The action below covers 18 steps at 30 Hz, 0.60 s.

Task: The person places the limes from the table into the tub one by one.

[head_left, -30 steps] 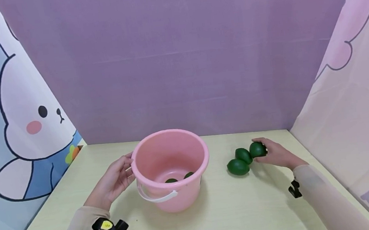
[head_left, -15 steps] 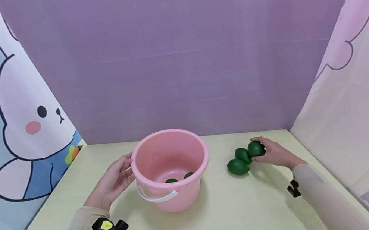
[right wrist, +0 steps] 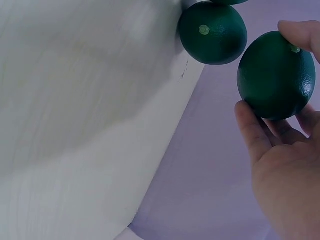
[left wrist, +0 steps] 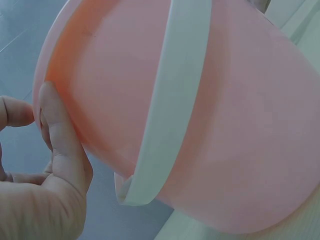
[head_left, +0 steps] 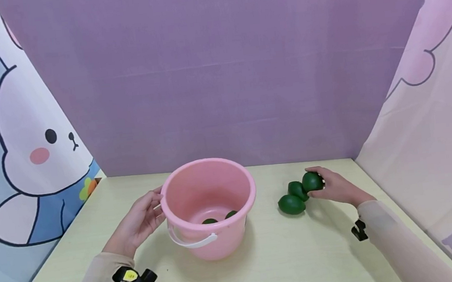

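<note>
A pink bucket (head_left: 208,191) with a white handle (head_left: 195,242) stands on the table. At its left side my left hand (head_left: 145,218) holds the rim; the left wrist view has finger and thumb against the rim and the wall just under it. Off to the right, my right hand (head_left: 336,187) grips a dark green lime (head_left: 312,181) between thumb and fingers. Close beside it are a second lime (head_left: 297,190) and a third lime (head_left: 292,204), on the table. Inside the bucket, the tops of two green limes (head_left: 209,221) show, mostly hidden by its near wall.
The pale wooden table (head_left: 288,263) runs back to a purple backdrop (head_left: 219,77). A rabbit-print cloth (head_left: 39,133) hangs on the left and a pink and white cloth (head_left: 436,137) on the right.
My right hand has shifted slightly left and up, and the lime in it has moved the same way. The left hand and the bucket have stayed in place.
</note>
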### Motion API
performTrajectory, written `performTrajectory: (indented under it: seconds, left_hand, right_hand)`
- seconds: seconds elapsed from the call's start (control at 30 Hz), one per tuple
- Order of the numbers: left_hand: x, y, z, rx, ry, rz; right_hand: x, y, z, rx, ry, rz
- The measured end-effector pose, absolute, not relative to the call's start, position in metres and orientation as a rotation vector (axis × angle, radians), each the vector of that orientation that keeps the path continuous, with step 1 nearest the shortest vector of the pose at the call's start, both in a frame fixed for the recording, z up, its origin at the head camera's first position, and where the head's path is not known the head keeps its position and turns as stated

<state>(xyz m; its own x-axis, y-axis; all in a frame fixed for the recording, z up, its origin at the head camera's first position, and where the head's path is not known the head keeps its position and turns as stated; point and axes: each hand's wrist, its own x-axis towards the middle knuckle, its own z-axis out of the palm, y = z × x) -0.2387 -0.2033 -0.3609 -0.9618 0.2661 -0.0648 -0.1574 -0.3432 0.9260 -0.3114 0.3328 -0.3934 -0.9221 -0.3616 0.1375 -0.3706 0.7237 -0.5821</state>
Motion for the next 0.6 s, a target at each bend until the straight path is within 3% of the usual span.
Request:
performTrajectory:
  seconds: [0.6]
  left_hand:
    - [-0.238,-0.205,-0.357,0.139,1.625,2.382]
  right_hand:
    - [-0.305,0.32,-0.374,0.639,-2.905,1.031]
